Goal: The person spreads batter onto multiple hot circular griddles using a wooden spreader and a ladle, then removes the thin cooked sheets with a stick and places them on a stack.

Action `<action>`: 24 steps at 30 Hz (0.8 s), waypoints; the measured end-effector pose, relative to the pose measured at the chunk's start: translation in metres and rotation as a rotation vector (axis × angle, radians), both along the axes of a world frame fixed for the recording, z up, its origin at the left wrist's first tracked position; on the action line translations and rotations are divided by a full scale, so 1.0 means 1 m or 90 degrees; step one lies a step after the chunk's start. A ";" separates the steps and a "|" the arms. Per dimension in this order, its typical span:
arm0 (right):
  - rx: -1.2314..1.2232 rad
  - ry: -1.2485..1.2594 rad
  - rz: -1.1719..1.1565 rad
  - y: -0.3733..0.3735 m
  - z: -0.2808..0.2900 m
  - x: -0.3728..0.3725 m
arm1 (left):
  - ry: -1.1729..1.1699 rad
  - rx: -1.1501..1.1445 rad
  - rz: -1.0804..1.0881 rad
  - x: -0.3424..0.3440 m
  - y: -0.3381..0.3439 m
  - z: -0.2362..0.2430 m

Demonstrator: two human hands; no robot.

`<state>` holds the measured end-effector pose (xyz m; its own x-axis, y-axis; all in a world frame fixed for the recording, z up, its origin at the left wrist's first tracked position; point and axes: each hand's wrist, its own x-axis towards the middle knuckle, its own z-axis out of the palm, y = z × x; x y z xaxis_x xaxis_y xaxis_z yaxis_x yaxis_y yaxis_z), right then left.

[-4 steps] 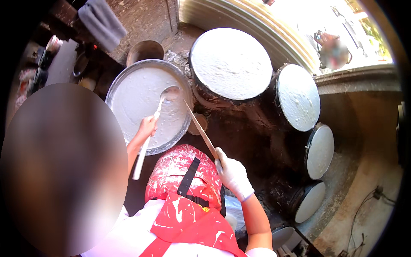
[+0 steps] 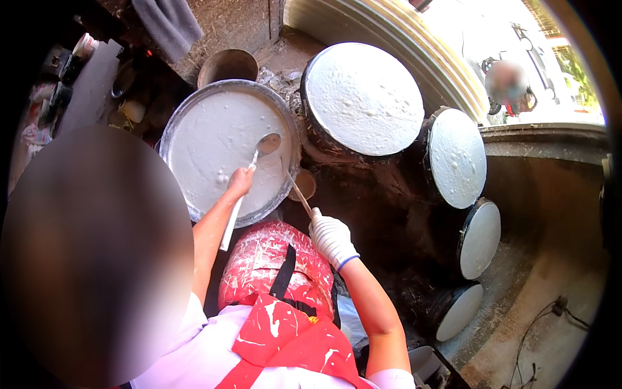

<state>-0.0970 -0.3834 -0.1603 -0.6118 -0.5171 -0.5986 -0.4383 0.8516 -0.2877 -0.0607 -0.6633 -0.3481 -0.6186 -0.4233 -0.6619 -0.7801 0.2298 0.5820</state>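
Note:
My left hand [image 2: 241, 182], bare, grips the long white handle of a ladle [image 2: 267, 144], whose round head sits over the pale, thick liquid [image 2: 214, 129] in a wide round pan [image 2: 166, 146]. My right hand [image 2: 330, 235], in a striped white glove, is closed on a thin wooden stick [image 2: 298, 194]; its tip is at the right part of the pan. Whether the tip touches the liquid I cannot tell. A red apron [image 2: 272, 330] spattered with white covers my front below both hands.
Several round white-topped surfaces [image 2: 363, 94] on dark bases curve down the right side. An empty-looking pot [image 2: 227, 68] stands behind the pan, a grey cloth [image 2: 165, 23] hangs upper left, and cables [image 2: 544, 311] lie lower right. A blurred person [image 2: 505, 84] is outside, upper right.
My left hand and the ladle have moved a little right and forward. My right hand with the stick has moved up and left, toward the pan.

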 end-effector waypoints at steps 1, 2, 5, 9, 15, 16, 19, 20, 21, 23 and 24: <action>-0.048 -0.031 0.021 -0.010 0.003 -0.002 | -0.050 -0.032 -0.023 0.002 0.000 -0.016; -0.152 -0.017 0.021 -0.010 0.011 -0.002 | -0.041 -0.012 0.015 0.009 0.003 -0.030; -0.135 0.048 -0.070 -0.004 0.009 -0.009 | -0.043 0.078 0.110 0.011 0.033 -0.034; -0.135 -0.025 -0.031 0.011 -0.021 0.028 | -0.107 0.589 0.510 0.020 0.051 -0.036; -0.205 -0.017 -0.062 0.062 0.038 0.065 | 0.056 1.044 0.548 0.051 0.054 0.125; -0.221 -0.010 -0.055 0.067 0.052 0.071 | 0.098 1.030 0.500 0.057 0.049 0.155; -0.339 0.038 -0.086 0.082 0.084 0.087 | 0.217 0.943 0.386 0.070 0.041 0.248; -0.397 0.056 -0.099 0.089 0.094 0.094 | 0.260 0.937 0.341 0.078 0.042 0.273; -0.478 0.117 -0.116 0.097 0.100 0.095 | 0.280 0.917 0.338 0.076 0.051 0.296; -0.538 0.146 -0.147 0.107 0.101 0.106 | 0.315 0.874 0.303 0.087 0.059 0.310; -0.568 0.157 -0.162 0.107 0.103 0.110 | 0.313 0.859 0.278 0.090 0.058 0.303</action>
